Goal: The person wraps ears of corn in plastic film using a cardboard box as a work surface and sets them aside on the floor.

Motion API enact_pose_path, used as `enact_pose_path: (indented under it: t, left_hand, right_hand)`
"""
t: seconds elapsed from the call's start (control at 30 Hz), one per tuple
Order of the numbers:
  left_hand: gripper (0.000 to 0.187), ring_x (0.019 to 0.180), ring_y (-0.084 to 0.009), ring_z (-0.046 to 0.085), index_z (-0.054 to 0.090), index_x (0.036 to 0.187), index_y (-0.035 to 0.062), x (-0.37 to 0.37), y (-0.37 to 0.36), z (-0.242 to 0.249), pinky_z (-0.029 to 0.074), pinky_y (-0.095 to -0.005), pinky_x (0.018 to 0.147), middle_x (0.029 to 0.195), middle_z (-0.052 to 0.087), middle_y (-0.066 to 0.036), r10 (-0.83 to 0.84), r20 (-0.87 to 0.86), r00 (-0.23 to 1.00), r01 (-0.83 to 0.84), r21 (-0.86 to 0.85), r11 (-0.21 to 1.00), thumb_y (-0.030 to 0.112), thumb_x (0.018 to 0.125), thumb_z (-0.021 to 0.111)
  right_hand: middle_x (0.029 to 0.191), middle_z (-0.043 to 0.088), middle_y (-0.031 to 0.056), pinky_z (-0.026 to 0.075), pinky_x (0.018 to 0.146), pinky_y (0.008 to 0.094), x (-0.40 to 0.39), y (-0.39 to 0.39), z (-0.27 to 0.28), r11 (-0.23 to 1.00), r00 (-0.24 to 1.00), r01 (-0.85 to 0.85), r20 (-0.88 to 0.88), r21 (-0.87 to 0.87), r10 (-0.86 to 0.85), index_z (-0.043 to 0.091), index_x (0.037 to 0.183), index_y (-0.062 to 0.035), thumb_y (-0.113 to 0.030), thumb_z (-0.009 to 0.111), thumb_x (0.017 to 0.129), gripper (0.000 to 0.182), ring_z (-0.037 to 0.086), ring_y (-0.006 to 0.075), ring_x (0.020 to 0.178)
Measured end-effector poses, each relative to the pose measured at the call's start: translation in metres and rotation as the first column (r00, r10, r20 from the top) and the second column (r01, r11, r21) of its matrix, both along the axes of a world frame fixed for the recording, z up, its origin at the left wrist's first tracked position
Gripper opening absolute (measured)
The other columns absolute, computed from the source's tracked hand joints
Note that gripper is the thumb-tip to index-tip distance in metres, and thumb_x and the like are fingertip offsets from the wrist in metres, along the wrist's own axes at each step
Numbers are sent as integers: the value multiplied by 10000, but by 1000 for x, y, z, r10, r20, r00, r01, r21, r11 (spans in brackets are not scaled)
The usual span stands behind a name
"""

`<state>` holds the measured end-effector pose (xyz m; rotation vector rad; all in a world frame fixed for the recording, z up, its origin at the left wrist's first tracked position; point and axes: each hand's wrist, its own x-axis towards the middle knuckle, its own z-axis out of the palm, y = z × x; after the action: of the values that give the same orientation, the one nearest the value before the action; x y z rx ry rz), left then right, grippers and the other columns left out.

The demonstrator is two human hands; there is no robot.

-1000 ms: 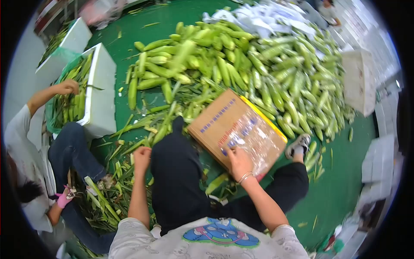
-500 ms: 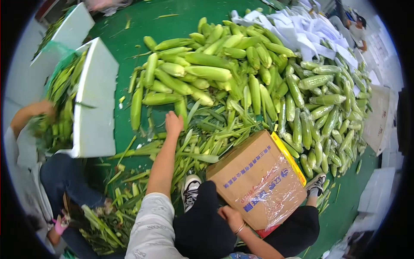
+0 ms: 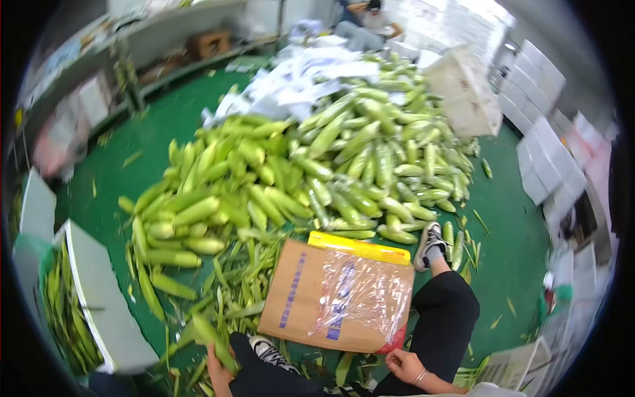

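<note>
An ear of corn in its green husk (image 3: 215,341) is in my left hand (image 3: 218,374), whose fingers wrap round its lower part, beside my left knee. My right hand (image 3: 405,366) is by my right thigh, just off the near right corner of the cardboard box (image 3: 297,298). Its fingers are curled in, and nothing shows in them. Clear plastic film (image 3: 370,298) lies on the box between my legs, with a yellow panel (image 3: 360,248) along its far edge. Husked-off leaves (image 3: 245,271) lie left of the box.
Unwrapped corn (image 3: 198,212) is heaped ahead on the left, film-wrapped corn (image 3: 383,165) on the right. White sheets (image 3: 297,76) lie behind. A white foam box (image 3: 99,298) with leaves stands at left. A person (image 3: 377,23) sits at the back; white boxes (image 3: 546,162) stand right.
My view has turned right. My left hand has come back from the heap toward my knee and now holds an ear of corn. My right hand has moved to the box's near right corner.
</note>
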<state>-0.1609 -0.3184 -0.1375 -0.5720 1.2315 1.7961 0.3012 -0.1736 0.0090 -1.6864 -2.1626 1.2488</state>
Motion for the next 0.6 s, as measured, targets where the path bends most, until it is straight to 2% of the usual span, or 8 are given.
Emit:
enact_pose_path:
  t: [0.1,0.23,0.27,0.3,0.37,0.43,0.5,0.6]
  left_hand:
    - [380,787,-231,625,556,1168,37,14,-5,70,511,-368,611,958,639,-124,65,-95,993,-53,129,990,362,972,536]
    - [409,865,-229,613,534,1250,42,53,-32,141,512,-360,665,1093,632,-139,316,-162,935,-256,310,916,357,991,507]
    - [427,1001,-236,586,472,1349,63,29,-24,164,507,-365,795,1284,561,-132,415,-100,904,-344,407,846,329,1015,463]
    - [413,1063,-251,587,441,1365,72,-14,-31,164,493,-377,883,1326,536,-131,-72,-371,926,332,711,620,284,1013,477]
    - [461,1098,-280,586,392,1372,47,0,30,255,494,-401,904,1330,521,-158,13,-640,769,270,342,900,147,958,567]
    - [619,1126,-274,574,369,1405,41,35,91,312,472,-388,956,1281,542,-161,-251,-918,308,626,-3,780,45,853,648]
    - [648,1132,-207,560,441,1374,12,101,148,343,429,-331,998,1263,562,-112,-478,-875,-78,709,-386,590,25,786,714]
    - [706,1183,-245,529,442,1383,38,159,208,291,404,-358,1032,1283,545,-118,-392,-798,-457,751,-583,310,38,751,758]
  right_hand:
    - [774,666,88,544,678,294,26,1,-2,999,998,42,-48,5,-42,604,964,-9,-88,652,841,154,674,169,700]
    - [778,647,134,525,694,396,44,0,1,990,996,-34,-72,135,44,585,974,-36,-109,623,833,164,659,312,751]
    - [778,636,152,516,696,434,46,0,3,985,997,-40,-62,167,51,579,952,-40,-112,608,836,140,644,345,761]
    - [804,627,180,507,694,460,50,4,-5,954,994,-95,-16,283,104,577,939,-48,-123,602,841,126,626,381,772]
    - [832,610,203,494,691,479,45,9,-3,938,991,-1,-122,348,47,545,956,-57,-130,597,858,133,605,417,780]
    - [879,598,189,479,697,495,43,13,-6,944,984,87,-175,320,-31,471,1002,-42,-112,625,854,224,598,421,823]
    - [952,572,199,486,716,480,36,17,-18,914,981,159,-163,372,-105,444,1078,-37,-142,672,828,354,590,413,879]
    - [1005,559,175,503,757,458,23,16,-37,867,984,180,-92,465,-155,463,1133,-54,-173,711,796,435,576,379,969]
